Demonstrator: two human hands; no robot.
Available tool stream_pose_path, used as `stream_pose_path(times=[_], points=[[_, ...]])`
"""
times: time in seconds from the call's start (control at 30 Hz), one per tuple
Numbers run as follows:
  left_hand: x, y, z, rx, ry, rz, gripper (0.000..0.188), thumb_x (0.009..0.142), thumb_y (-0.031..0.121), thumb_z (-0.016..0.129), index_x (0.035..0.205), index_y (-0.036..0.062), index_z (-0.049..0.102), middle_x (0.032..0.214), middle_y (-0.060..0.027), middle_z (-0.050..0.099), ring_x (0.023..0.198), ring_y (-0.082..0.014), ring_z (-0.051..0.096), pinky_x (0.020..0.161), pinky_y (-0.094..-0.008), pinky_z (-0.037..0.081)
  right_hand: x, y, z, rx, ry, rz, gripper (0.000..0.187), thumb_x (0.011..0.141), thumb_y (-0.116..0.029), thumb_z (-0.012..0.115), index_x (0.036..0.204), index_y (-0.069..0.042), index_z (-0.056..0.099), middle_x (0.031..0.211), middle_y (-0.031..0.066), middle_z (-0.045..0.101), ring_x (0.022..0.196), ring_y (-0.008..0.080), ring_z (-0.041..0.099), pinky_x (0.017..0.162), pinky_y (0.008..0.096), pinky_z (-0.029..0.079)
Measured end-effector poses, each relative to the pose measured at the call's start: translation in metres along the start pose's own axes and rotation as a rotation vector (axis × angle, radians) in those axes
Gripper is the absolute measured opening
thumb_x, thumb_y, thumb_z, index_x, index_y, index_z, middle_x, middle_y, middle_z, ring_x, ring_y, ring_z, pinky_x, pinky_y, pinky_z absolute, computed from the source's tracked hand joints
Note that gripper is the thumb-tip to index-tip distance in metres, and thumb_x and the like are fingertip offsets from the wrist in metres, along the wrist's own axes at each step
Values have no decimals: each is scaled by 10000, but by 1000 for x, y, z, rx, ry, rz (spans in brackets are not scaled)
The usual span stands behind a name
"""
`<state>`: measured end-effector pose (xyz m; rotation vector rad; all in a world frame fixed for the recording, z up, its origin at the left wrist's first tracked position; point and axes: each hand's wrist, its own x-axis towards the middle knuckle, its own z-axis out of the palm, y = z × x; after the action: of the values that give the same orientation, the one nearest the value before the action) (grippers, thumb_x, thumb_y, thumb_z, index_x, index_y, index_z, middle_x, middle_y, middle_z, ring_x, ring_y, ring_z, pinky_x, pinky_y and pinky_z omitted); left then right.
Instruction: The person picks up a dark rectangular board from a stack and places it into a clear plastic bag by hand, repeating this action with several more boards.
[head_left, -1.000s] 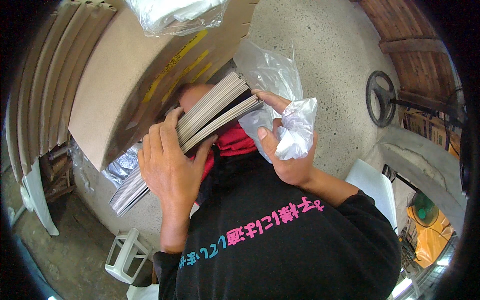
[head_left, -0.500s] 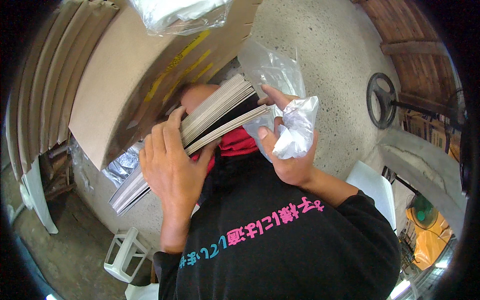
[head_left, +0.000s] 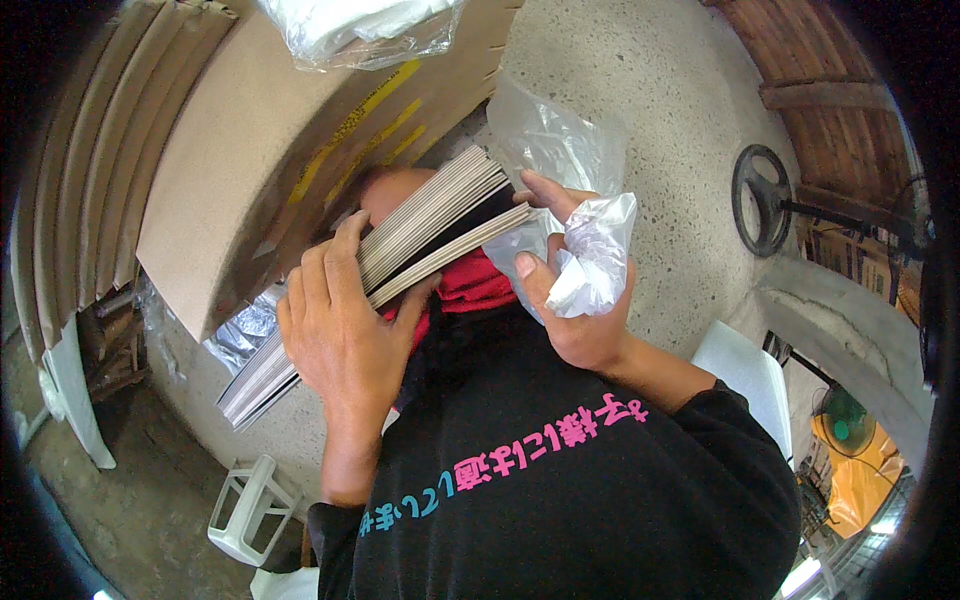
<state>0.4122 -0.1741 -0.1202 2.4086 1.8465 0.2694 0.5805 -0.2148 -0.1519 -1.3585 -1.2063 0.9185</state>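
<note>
My left hand (head_left: 345, 315) is closed on a stack of thin, flat boards with grey edges (head_left: 435, 215), thumb on the near side and fingers on the far side. A thin bundle at the near side is parted from the thicker one, and a black face shows in the gap. My right hand (head_left: 585, 335) holds crumpled clear plastic (head_left: 597, 250) against its palm. Its thumb and forefinger sit at the right end of the stack. Below my left hand more grey-edged layers (head_left: 258, 385) stick out; whether they belong to the same stack, I cannot tell.
A large cardboard box (head_left: 235, 150) stands at the far left, with a plastic-wrapped package (head_left: 365, 30) on top. A clear plastic sheet (head_left: 560, 130) lies behind my right hand. A white stool (head_left: 250, 510) is at lower left, a black wheel (head_left: 762, 200) at right.
The clear plastic behind my right hand has shifted and spread to the right. The right end of the boards has moved slightly left, while both hands stay nearly in place.
</note>
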Motion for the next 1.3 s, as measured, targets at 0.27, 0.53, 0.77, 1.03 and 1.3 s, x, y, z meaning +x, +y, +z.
stream_pose_path(times=[0.27,0.53,0.77,1.03,1.3], points=[[1,3,-5,-26,-20,-13,696,515,301,759,1121,113,473,970,-103,531,905,-274,506,765,-359,380,1,-1,0,-8,8,10,488,729,-45,553,1201,-21,432,972,35,469,547,21,307,505,168,279],[0,2,-4,-41,-21,-14,702,516,297,758,1129,111,471,978,-101,530,915,-275,502,775,-362,374,0,-1,2,-21,14,-10,496,724,-39,563,1204,-34,440,952,26,463,594,40,329,547,182,300],[-1,2,-5,-22,-33,-24,706,514,299,759,1131,110,473,984,-101,530,922,-275,502,784,-364,372,0,0,2,-23,9,-26,493,726,-44,563,1203,-37,442,957,28,460,602,43,335,555,183,304],[-1,3,-5,-27,-22,-22,728,509,314,760,1143,114,464,1011,-98,528,944,-271,494,805,-359,359,0,-3,1,-32,-4,-8,488,721,-43,568,1195,-39,450,953,33,462,634,54,364,574,194,323],[-1,1,-5,-9,-33,-17,741,514,323,758,1156,112,454,1020,-100,530,956,-267,491,810,-358,356,1,3,2,-57,3,-76,471,721,-12,559,1181,-33,462,947,39,459,717,73,411,626,201,348]])
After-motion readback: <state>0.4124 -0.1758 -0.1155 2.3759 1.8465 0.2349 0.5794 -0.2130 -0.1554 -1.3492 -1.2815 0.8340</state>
